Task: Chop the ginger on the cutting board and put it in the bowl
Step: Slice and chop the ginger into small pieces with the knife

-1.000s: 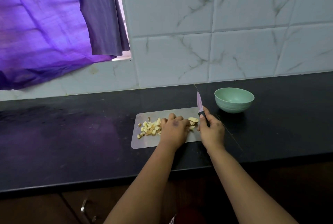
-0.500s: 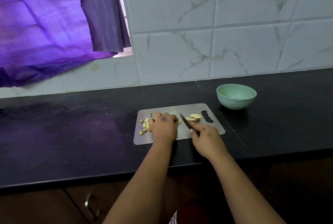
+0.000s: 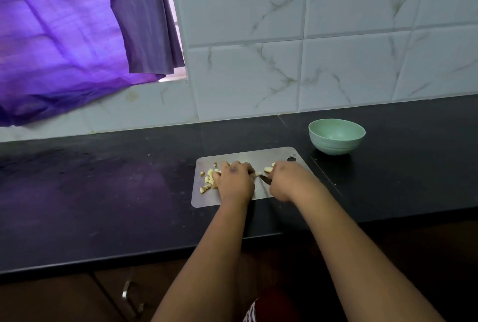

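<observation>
From the head camera, a thin metal cutting board (image 3: 248, 156) lies flat on the black counter (image 3: 103, 192), and both hands work over its middle, close together. The left hand (image 3: 236, 183) sits knuckles-up with fingers curled down onto the board, seemingly pinning a ginger piece (image 3: 258, 174) at its fingertips, though the grasp itself is hidden. The right hand (image 3: 289, 180) is wrapped round the handle of a small knife (image 3: 265, 179), whose dark blade points toward the left hand, low over the board. Chopped ginger bits (image 3: 208, 179) lie scattered on the board's left part, partly under the left hand; a few uncut slices (image 3: 269, 168) rest just behind the right hand. The green bowl (image 3: 336, 136) stands on the counter beyond the board's right corner, apart from it. A purple curtain (image 3: 64, 37) hangs left of the tiled wall (image 3: 323, 37).
</observation>
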{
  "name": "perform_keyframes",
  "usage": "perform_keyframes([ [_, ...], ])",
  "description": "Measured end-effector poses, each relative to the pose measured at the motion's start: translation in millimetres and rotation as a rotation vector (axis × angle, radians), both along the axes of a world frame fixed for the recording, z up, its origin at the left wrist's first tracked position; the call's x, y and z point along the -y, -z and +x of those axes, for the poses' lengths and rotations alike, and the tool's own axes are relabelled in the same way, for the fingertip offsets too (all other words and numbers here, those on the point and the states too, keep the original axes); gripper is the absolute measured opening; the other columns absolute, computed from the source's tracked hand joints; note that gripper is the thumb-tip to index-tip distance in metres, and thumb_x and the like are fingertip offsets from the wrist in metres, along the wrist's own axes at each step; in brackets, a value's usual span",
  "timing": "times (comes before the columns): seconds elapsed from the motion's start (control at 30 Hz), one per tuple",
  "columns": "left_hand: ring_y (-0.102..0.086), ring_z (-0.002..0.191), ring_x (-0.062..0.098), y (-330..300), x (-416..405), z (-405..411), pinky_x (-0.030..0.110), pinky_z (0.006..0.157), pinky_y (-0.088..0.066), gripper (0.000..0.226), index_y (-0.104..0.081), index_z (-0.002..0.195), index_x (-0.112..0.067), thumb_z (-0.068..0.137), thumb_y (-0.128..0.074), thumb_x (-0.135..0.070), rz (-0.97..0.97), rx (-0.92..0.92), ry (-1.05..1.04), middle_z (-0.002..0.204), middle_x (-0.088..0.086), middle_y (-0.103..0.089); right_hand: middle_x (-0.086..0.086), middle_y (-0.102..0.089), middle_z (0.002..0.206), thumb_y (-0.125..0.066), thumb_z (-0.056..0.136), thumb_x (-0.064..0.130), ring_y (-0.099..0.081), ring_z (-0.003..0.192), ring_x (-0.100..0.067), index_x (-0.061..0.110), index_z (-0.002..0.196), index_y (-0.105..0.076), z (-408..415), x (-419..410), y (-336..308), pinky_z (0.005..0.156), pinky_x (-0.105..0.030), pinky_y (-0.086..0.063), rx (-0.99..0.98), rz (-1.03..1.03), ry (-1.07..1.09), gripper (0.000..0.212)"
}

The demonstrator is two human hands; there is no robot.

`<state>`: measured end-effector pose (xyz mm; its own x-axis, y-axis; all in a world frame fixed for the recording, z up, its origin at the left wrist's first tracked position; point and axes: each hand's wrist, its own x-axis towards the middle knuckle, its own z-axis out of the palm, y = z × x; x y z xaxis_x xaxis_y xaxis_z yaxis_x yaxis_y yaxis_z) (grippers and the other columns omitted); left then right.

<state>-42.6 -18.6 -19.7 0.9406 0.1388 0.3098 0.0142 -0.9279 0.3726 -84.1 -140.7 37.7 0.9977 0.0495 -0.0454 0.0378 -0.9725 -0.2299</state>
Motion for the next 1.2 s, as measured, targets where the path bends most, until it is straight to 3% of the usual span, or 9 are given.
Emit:
perform_keyframes([
  [0.13,-0.039,0.113,0.02,-2.1,-1.1,-2.1,0.04,0.091,-0.028,0.018,-0.068,0.099,-0.03,0.095,-0.053,-0.039,-0.024,-0.014,-0.026,0.11,-0.004,-0.062,-0.009,-0.058,0.114,-0.047,0.085,0.022,-0.056,0.086,-0.026,0.018,0.115,-0.061,0.7,20.5,-14.3,0.071,-0.032,-0.048,-0.101,-0.11,-0.072,0.033],
  [0.27,-0.037,0.117,0.021,-2.3,-1.7,-4.7,0.043,0.095,-0.027,0.018,-0.069,0.103,-0.032,0.096,-0.052,-0.029,-0.074,-0.027,-0.019,0.112,-0.004,-0.063,-0.005,-0.06,0.114,-0.049,0.092,0.024,-0.057,0.093,-0.023,0.032,0.12,-0.062,-16.2,20.9,4.2,0.072,-0.03,-0.046,0.088,0.142,-0.026,0.032],
  [0.4,-0.037,0.119,0.022,-3.6,-2.0,-6.6,0.043,0.097,-0.027,0.022,-0.069,0.106,-0.032,0.097,-0.05,-0.025,-0.077,-0.037,-0.033,0.114,-0.003,-0.064,-0.002,-0.064,0.106,-0.047,0.095,0.023,-0.06,0.091,-0.02,0.032,0.12,-0.062,-25.2,6.2,25.2,0.075,-0.03,-0.05,0.182,0.286,-0.031,0.031],
  [0.53,-0.038,0.118,0.021,-4.9,-1.5,-7.0,0.042,0.096,-0.027,0.022,-0.07,0.105,-0.031,0.097,-0.05,-0.027,-0.084,-0.038,-0.034,0.112,-0.003,-0.065,-0.001,-0.061,0.089,-0.044,0.092,0.022,-0.057,0.079,-0.021,0.028,0.107,-0.065,-17.7,-6.2,35.2,0.066,-0.031,-0.05,0.164,0.236,-0.004,0.026],
  [0.67,-0.038,0.117,0.021,-2.6,-2.1,-6.6,0.043,0.096,-0.026,0.02,-0.07,0.1,-0.031,0.096,-0.05,-0.028,-0.093,-0.035,-0.054,0.107,-0.004,-0.067,-0.003,-0.06,0.095,-0.044,0.087,0.013,-0.056,0.081,-0.023,0.022,0.107,-0.061,-10.4,-13.3,22.5,0.063,-0.03,-0.044,0.085,0.127,0.002,0.027],
  [0.73,-0.037,0.122,0.021,-2.5,-3.0,-7.2,0.043,0.097,-0.025,0.017,-0.07,0.097,-0.029,0.095,-0.054,-0.033,-0.103,-0.037,-0.071,0.108,-0.004,-0.067,-0.003,-0.055,0.092,-0.046,0.084,0.009,-0.057,0.083,-0.025,0.017,0.107,-0.058,-5.9,-11.1,6.3,0.07,-0.032,-0.049,0.029,0.066,0.01,0.027],
  [0.83,-0.035,0.127,0.022,-3.4,-3.8,-8.8,0.045,0.099,-0.022,0.015,-0.07,0.097,-0.029,0.094,-0.057,-0.036,-0.108,-0.051,-0.08,0.11,-0.004,-0.066,-0.011,-0.056,0.107,-0.048,0.086,0.018,-0.056,0.089,-0.029,0.012,0.118,-0.053,-4.5,1.2,-21.5,0.083,-0.037,-0.051,-0.086,-0.068,-0.022,0.032],
  [0.9,-0.034,0.127,0.022,-4.0,-3.8,-9.5,0.046,0.102,-0.021,0.015,-0.07,0.098,-0.029,0.095,-0.056,-0.033,-0.113,-0.063,-0.071,0.111,-0.003,-0.065,-0.012,-0.055,0.114,-0.048,0.089,0.026,-0.053,0.087,-0.028,0.01,0.122,-0.056,-3.9,13.1,-27.8,0.077,-0.032,-0.046,-0.131,-0.13,-0.077,0.037],
  [1.2,-0.039,0.118,0.023,-4.9,-2.0,-10.7,0.044,0.096,-0.025,0.017,-0.068,0.098,-0.026,0.096,-0.052,-0.026,-0.115,-0.046,-0.074,0.109,-0.001,-0.065,-0.004,-0.063,0.116,-0.047,0.096,0.024,-0.059,0.101,-0.022,0.031,0.124,-0.061,-29.0,4.4,24.2,0.085,-0.032,-0.051,0.218,0.324,-0.044,0.033],
])
